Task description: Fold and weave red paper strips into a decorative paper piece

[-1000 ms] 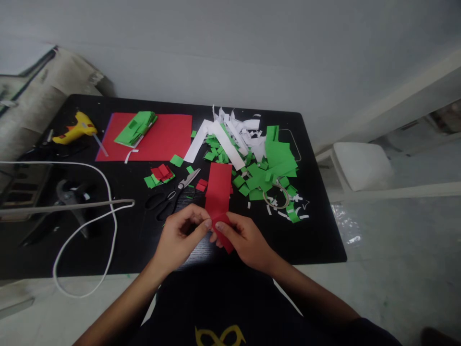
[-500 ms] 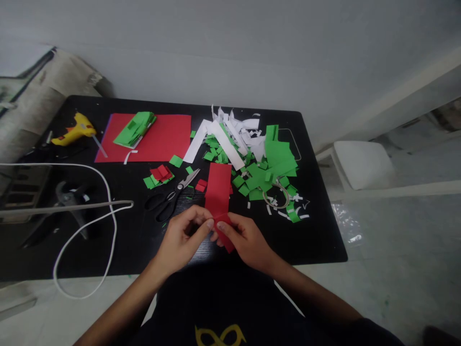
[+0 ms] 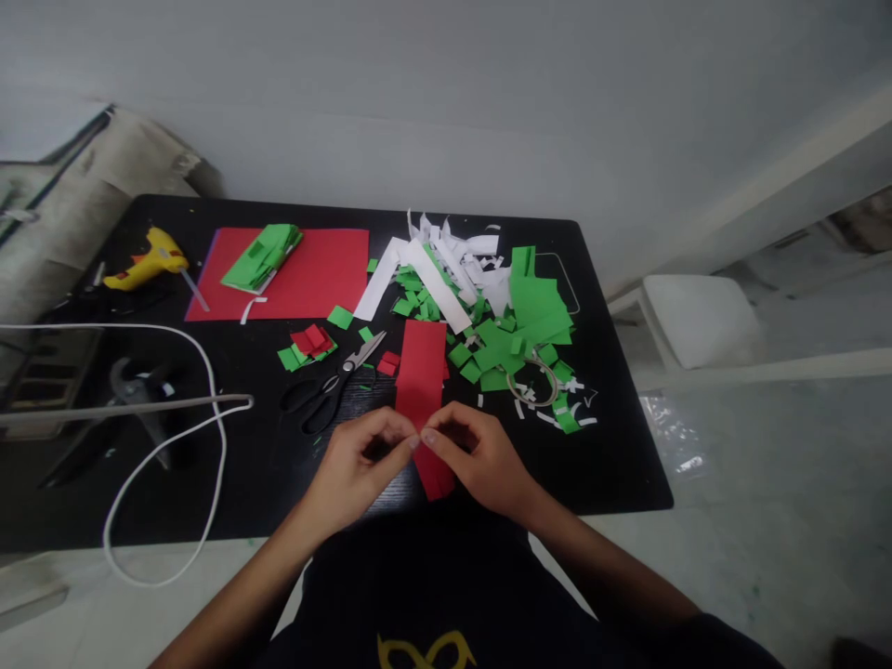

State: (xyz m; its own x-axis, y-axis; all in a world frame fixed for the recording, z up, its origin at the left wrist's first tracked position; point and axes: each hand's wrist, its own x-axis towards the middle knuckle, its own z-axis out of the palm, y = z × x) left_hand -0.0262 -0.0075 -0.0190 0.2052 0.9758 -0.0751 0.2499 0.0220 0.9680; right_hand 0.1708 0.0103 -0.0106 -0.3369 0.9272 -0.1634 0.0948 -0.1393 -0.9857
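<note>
A long red paper strip [image 3: 420,372] lies on the black table [image 3: 613,465], running from the scrap pile toward me. My left hand [image 3: 355,469] and my right hand [image 3: 480,460] meet at its near part, fingertips pinched on the strip, which bends down below them. Black-handled scissors [image 3: 331,383] lie just left of the strip, untouched. Small red and green paper squares [image 3: 307,342] sit beyond the scissors.
A heap of green and white paper scraps [image 3: 488,297] covers the table's far middle. A red sheet [image 3: 313,269] with folded green paper lies at far left, beside a yellow glue gun [image 3: 146,260]. A white cable [image 3: 209,427] loops at the left. A white stool [image 3: 697,321] stands right.
Both hands shifted slightly along the strip, fingertips now closer together on top of it. The folded lower end hangs straighter beneath them. The view tilted down a little.
</note>
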